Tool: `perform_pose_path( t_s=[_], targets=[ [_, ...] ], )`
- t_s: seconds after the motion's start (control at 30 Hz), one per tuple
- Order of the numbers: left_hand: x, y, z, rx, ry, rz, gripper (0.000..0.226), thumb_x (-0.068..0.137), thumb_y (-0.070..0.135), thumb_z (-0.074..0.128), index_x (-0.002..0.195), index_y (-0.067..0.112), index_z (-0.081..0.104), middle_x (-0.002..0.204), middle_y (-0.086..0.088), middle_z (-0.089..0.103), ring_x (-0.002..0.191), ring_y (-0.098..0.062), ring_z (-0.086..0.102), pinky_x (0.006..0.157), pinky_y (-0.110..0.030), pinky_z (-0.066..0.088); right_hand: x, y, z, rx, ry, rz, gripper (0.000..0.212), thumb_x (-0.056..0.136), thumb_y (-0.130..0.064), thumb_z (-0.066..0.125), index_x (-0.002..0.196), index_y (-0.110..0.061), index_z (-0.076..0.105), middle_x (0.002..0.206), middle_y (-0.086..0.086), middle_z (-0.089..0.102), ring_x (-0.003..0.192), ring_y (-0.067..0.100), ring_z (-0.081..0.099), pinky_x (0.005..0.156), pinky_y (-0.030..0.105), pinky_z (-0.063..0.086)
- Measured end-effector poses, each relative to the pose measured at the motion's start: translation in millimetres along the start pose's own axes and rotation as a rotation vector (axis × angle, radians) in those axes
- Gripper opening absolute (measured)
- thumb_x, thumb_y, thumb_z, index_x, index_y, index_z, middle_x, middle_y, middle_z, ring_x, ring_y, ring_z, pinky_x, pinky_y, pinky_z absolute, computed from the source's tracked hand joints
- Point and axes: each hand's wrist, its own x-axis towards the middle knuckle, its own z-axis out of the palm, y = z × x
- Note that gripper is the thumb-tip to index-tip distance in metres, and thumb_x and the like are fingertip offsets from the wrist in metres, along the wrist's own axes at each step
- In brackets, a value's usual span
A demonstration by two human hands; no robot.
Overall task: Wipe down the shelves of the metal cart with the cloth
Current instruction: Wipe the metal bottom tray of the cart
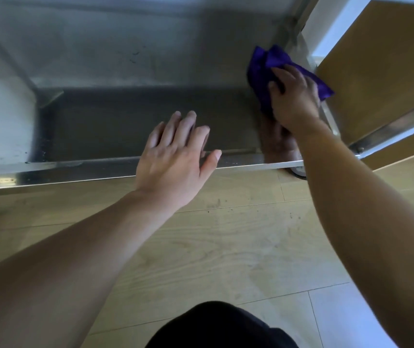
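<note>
1 purple cloth (271, 69) sat bunched at the far-right corner of the bottom shelf (138, 126), R hand (295, 96) curled over it, pressing down. L hand (175, 156) was open, fingers straight, at the front rim (75, 169). Specks showed on the shelf's left side, so most wiping prob. remained.

Right corner of shelf (138, 126) — cloth (272, 60) under right hand (295, 97); left hand (175, 156) over front rim.

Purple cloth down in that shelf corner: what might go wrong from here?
The shelf rides on a caster; a hard push from the right hand could roll it. The purple cloth is bunched and may miss the corner. The left hand is at the metal front rim, possibly sharp.
</note>
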Motion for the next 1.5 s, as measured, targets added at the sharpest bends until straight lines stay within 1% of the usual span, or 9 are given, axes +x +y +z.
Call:
perform_pose_path(
  t_s=[0.1, 0.27, 0.5, 0.67, 0.9, 1.1, 1.23, 1.4, 1.5],
  targets=[
    [0, 2, -1, -0.007, -0.009, -0.008, 0.053, 0.096, 0.053, 0.027, 0.128, 0.018, 0.050, 0.149, -0.008, 0.040, 0.141, -0.030, 0.032, 0.114, -0.045, 0.025, -8, -6, 0, -0.022, -0.003, 0.047, 0.043, 0.099, -0.040, 0.037, 0.141, -0.034, 0.043, 0.153, -0.007, 0.035, 0.138, 0.033, 0.028, 0.115, 0.049, 0.022],
    [4, -7, -11, -0.156, -0.089, -0.006, 0.045, 0.097, 0.049, 0.037, 0.128, 0.019, 0.049, 0.151, -0.005, 0.035, 0.143, -0.027, 0.025, 0.115, -0.043, 0.020, -40, -76, 27, -0.015, -0.055, -0.281, 0.041, 0.098, -0.039, 0.041, 0.138, -0.037, 0.047, 0.151, -0.009, 0.039, 0.138, 0.030, 0.031, 0.115, 0.047, 0.025],
    [-38, -68, -43, -0.045, -0.015, -0.089, 0.040, 0.096, 0.033, 0.048, 0.130, 0.013, 0.055, 0.141, -0.008, 0.046, 0.131, -0.027, 0.043, 0.106, -0.047, 0.034, -37, -89, 32, 0.015, -0.045, -0.224, 0.040, 0.098, -0.038, 0.040, 0.138, -0.037, 0.047, 0.152, -0.008, 0.037, 0.139, 0.031, 0.029, 0.117, 0.048, 0.021],
    [-52, -90, -38, -0.123, -0.016, -0.135, 0.041, 0.100, 0.036, 0.042, 0.135, 0.021, 0.054, 0.146, -0.006, 0.043, 0.137, -0.030, 0.035, 0.106, -0.050, 0.033, -22, -150, 48, 0.015, -0.100, -0.117, 0.042, 0.097, -0.039, 0.039, 0.139, -0.040, 0.043, 0.155, -0.011, 0.029, 0.141, 0.030, 0.023, 0.117, 0.049, 0.016],
    [-55, -93, -35, -0.024, 0.028, -0.108, 0.047, 0.098, 0.045, 0.032, 0.135, 0.027, 0.054, 0.145, -0.001, 0.046, 0.136, -0.026, 0.039, 0.100, -0.044, 0.040, -36, -204, 77, 0.053, -0.222, -0.588, 0.042, 0.097, -0.044, 0.041, 0.139, -0.040, 0.045, 0.152, -0.014, 0.036, 0.141, 0.024, 0.029, 0.118, 0.041, 0.021],
    [-53, -98, -32, -0.053, 0.028, -0.079, 0.044, 0.099, 0.046, 0.033, 0.136, 0.031, 0.052, 0.147, 0.001, 0.044, 0.137, -0.022, 0.039, 0.099, -0.043, 0.039, 13, -104, 48, 0.019, -0.023, -0.143, 0.044, 0.096, -0.042, 0.038, 0.138, -0.035, 0.048, 0.153, -0.007, 0.036, 0.139, 0.030, 0.032, 0.117, 0.042, 0.023],
    [-55, -97, -28, -0.038, 0.063, -0.087, 0.043, 0.099, 0.044, 0.035, 0.134, 0.030, 0.054, 0.145, 0.002, 0.046, 0.137, -0.022, 0.039, 0.100, -0.041, 0.036, 11, -148, 55, -0.010, -0.046, 0.089, 0.042, 0.097, -0.041, 0.037, 0.139, -0.042, 0.042, 0.156, -0.011, 0.026, 0.142, 0.031, 0.022, 0.117, 0.051, 0.014],
    [-54, -101, -27, -0.001, 0.062, -0.081, 0.041, 0.099, 0.043, 0.036, 0.133, 0.029, 0.054, 0.143, 0.000, 0.048, 0.135, -0.023, 0.042, 0.099, -0.039, 0.036, -27, -262, 94, -0.029, -0.221, -0.483, 0.043, 0.098, -0.045, 0.034, 0.141, -0.044, 0.039, 0.156, -0.013, 0.028, 0.143, 0.026, 0.022, 0.117, 0.049, 0.017],
    [-53, -101, -27, 0.016, 0.056, -0.062, 0.043, 0.100, 0.043, 0.034, 0.135, 0.028, 0.053, 0.145, -0.001, 0.047, 0.135, -0.023, 0.041, 0.102, -0.040, 0.036, -28, -267, 94, 0.023, -0.273, -0.619, 0.043, 0.100, -0.044, 0.036, 0.142, -0.041, 0.039, 0.155, -0.014, 0.029, 0.144, 0.023, 0.022, 0.119, 0.047, 0.016]
  ],
)
